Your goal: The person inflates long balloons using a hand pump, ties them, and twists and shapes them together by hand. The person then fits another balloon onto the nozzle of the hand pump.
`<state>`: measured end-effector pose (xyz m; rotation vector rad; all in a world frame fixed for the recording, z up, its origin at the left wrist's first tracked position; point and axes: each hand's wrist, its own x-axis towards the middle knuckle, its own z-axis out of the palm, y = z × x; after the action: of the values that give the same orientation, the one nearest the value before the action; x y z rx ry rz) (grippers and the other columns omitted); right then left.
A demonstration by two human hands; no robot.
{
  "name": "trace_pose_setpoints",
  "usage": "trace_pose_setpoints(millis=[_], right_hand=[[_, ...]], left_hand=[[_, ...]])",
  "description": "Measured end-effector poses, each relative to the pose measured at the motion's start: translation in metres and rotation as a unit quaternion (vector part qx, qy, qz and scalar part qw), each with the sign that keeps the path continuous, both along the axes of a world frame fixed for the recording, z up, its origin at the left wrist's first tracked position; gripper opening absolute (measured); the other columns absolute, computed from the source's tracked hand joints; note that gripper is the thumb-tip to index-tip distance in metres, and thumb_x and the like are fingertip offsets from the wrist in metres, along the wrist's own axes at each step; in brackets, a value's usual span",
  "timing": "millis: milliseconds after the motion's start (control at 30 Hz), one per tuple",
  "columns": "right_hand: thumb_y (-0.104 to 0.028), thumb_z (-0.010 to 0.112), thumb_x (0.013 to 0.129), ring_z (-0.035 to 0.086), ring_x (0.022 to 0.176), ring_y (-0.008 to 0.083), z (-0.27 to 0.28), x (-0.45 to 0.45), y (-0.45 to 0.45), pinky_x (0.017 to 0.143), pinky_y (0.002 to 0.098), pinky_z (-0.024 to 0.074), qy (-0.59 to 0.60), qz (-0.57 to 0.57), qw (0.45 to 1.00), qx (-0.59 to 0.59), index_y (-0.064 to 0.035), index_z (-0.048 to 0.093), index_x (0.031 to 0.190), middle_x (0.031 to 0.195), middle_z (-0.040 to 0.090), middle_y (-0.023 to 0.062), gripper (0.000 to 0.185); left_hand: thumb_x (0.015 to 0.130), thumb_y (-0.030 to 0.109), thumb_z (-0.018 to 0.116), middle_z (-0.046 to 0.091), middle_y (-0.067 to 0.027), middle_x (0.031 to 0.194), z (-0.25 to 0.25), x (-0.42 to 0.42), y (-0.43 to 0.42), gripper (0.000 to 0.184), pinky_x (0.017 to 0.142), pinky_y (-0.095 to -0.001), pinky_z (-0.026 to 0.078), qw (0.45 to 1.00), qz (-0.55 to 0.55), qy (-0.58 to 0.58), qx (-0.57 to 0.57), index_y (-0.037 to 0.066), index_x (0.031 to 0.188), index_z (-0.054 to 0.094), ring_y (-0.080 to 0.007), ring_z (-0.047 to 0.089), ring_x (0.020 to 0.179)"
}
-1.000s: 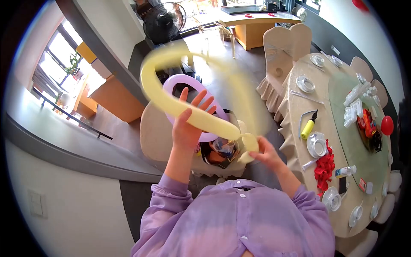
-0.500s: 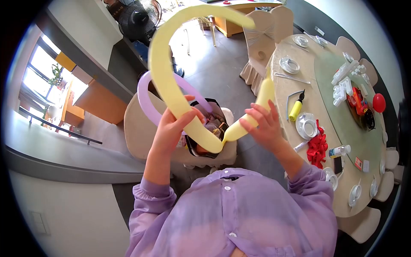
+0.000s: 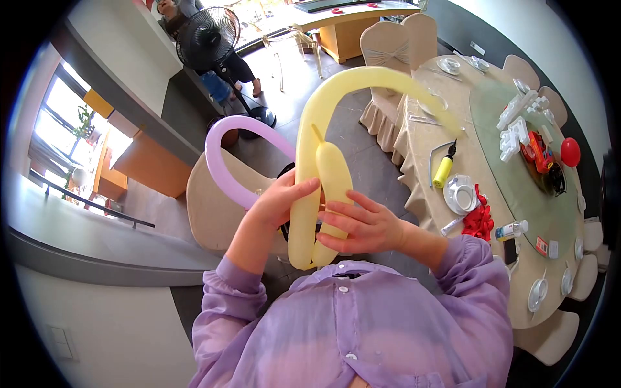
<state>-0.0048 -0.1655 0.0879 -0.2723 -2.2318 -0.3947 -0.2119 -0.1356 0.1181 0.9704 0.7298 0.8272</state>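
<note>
A long yellow modelling balloon (image 3: 315,107) is in both hands, twisted at the bottom so that a short section lies folded up beside the long curved one. My left hand (image 3: 283,199) is closed around the long section, thumb across its front. My right hand (image 3: 363,223) wraps its fingers over the short section, pressing it against the other. The long section arcs up and to the right, and its tip is blurred. A purple modelling balloon (image 3: 217,165) curves behind my left hand, its lower end hidden.
At the right, the round table (image 3: 424,155) bears a yellow hand pump (image 3: 444,169), a red balloon bunch (image 3: 477,223), a bottle (image 3: 512,230) and wrapped dishes. A beige chair (image 3: 204,207) is at left. Near a standing fan (image 3: 208,39), a person's legs show.
The short balloon section has swung in from the right and now lies alongside the long one. Both hands have come closer together, and the balloon's arc has shifted right.
</note>
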Motion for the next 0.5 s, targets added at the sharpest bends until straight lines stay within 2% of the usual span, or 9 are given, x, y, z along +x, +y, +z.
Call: trace_pose_setpoints(millis=[100,167,200,267,400,500], right_hand=[[-0.016,0.059,0.077,0.049,0.112,0.0212,-0.006,-0.004,-0.001,0.098,0.0385,0.0387,-0.016,0.04,0.999,-0.012,-0.0174,0.054,0.101,0.12,0.05,0.0049,0.024],[-0.016,0.059,0.077,0.049,0.112,0.0219,-0.011,-0.006,0.0,0.098,0.0382,0.0392,-0.03,0.061,0.998,-0.011,-0.0161,0.054,0.102,0.121,0.049,0.0058,0.025],[-0.016,0.058,0.077,0.049,0.112,0.022,-0.012,-0.007,0.0,0.098,0.0379,0.0388,-0.046,0.069,0.996,-0.018,-0.0151,0.053,0.103,0.122,0.049,0.0061,0.026],[-0.016,0.058,0.077,0.048,0.112,0.022,-0.015,-0.01,0.001,0.099,0.0376,0.0384,-0.062,0.079,0.995,-0.027,-0.0142,0.052,0.104,0.122,0.049,0.0064,0.027],[-0.015,0.056,0.078,0.047,0.113,0.0218,-0.018,-0.013,0.001,0.1,0.0364,0.0369,-0.08,0.075,0.994,-0.028,-0.0137,0.052,0.105,0.122,0.049,0.0063,0.027],[-0.015,0.056,0.078,0.047,0.114,0.0214,-0.018,-0.013,0.002,0.1,0.0359,0.0369,-0.077,0.068,0.994,-0.024,-0.014,0.052,0.105,0.122,0.049,0.006,0.028]], left_hand=[[0.079,0.029,0.067,0.053,-0.0098,0.11,-0.01,-0.007,0.013,0.066,0.084,-0.0336,0.045,0.998,-0.048,-0.018,-0.044,0.003,0.129,0.033,-0.0199,0.054,0.098],[0.078,0.029,0.068,0.053,-0.0085,0.106,-0.011,-0.003,0.018,0.063,0.083,-0.0311,0.044,0.998,0.04,0.028,0.037,0.001,0.126,0.037,-0.0184,0.052,0.099],[0.078,0.029,0.068,0.053,-0.0085,0.106,-0.009,-0.003,0.02,0.063,0.083,-0.0311,0.044,0.998,0.042,0.027,0.036,0.001,0.126,0.037,-0.0184,0.052,0.099],[0.082,0.026,0.063,0.055,-0.0092,0.107,-0.003,-0.003,0.02,0.053,0.083,-0.0314,0.046,0.986,0.055,0.122,0.099,0.001,0.122,0.039,-0.0167,0.055,0.098],[0.08,0.025,0.065,0.054,-0.0059,0.101,0.0,-0.002,0.02,0.054,0.079,-0.027,0.044,0.985,0.071,0.145,0.064,0.0,0.122,0.042,-0.0132,0.052,0.096],[0.083,0.024,0.063,0.056,-0.0041,0.096,-0.008,-0.01,0.024,0.046,0.077,-0.0257,0.044,0.993,0.063,0.102,0.007,0.0,0.118,0.046,-0.0108,0.054,0.09]])
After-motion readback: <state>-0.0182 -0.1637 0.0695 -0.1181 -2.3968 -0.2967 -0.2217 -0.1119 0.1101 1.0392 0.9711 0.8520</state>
